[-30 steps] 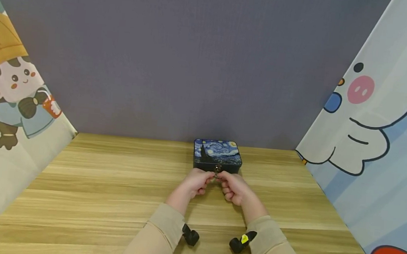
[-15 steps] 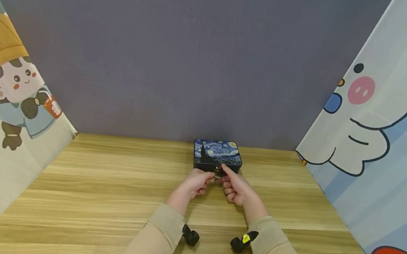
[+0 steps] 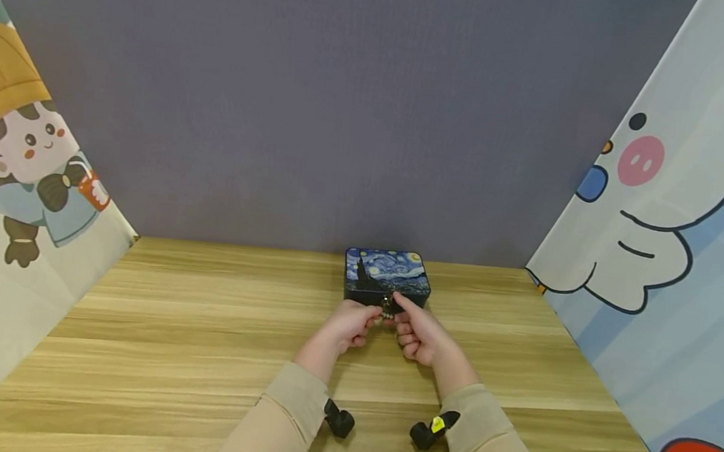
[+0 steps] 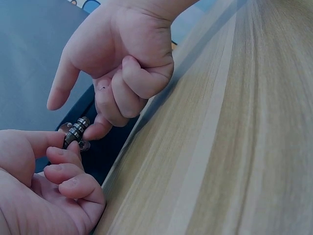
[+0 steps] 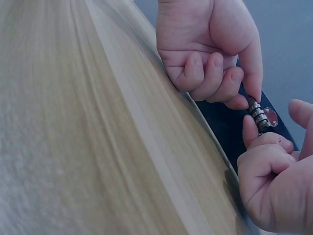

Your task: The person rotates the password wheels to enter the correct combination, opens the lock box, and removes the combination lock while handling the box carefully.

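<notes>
A small tin box (image 3: 384, 271) with a swirling blue night-sky picture on its lid sits at the back of the table, lid down. A combination padlock (image 4: 77, 129) with ridged metal number dials hangs at the clasp (image 3: 387, 300) on its front. My left hand (image 3: 352, 323) pinches one end of the padlock between thumb and index finger. My right hand (image 3: 422, 335) touches the dial side with its index fingertip. Its thumb is raised away from the padlock, and its other fingers are curled toward the palm. The numbers on the dials are too small to read.
The wood-grain table (image 3: 195, 355) ends at a grey back panel (image 3: 346, 110) just behind the box. Cartoon-printed sheets flank it at left (image 3: 37, 176) and right (image 3: 659, 230). Black wrist cameras are strapped at both cuffs.
My right thumb has lifted off the padlock and now points up toward the lid's edge, while the index finger stays at the dials. My left hand and the box have kept their places.
</notes>
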`<state>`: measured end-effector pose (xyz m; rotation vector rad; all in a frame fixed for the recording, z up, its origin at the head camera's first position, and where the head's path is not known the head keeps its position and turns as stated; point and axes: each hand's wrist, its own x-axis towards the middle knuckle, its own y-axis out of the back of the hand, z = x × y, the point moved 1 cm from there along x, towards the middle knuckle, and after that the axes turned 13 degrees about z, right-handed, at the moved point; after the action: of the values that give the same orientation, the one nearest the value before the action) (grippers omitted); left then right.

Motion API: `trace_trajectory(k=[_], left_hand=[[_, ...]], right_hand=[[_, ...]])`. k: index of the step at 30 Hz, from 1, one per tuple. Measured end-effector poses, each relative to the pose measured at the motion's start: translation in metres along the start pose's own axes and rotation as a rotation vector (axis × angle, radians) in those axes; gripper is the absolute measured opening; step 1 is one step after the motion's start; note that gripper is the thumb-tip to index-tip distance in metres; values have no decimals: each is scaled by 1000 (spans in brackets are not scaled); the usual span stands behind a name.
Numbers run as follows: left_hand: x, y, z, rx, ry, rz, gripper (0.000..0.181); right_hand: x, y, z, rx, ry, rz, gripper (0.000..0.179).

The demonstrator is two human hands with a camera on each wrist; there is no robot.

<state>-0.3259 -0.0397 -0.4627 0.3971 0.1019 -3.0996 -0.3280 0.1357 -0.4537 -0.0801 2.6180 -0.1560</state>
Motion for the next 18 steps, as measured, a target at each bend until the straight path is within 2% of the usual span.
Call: trace_trajectory(k=[5,13,18], left_hand=[[-1,0,0,-2,-1,2,24],[-1,1,1,4,6,-5,24],[-1,1,1,1,10,-2,24]], right_hand=[[0,0,0,-29,27,-2,51],[3,-1,2,-30,47,-22,31],[3,-2,3,-45,71,-3,29]])
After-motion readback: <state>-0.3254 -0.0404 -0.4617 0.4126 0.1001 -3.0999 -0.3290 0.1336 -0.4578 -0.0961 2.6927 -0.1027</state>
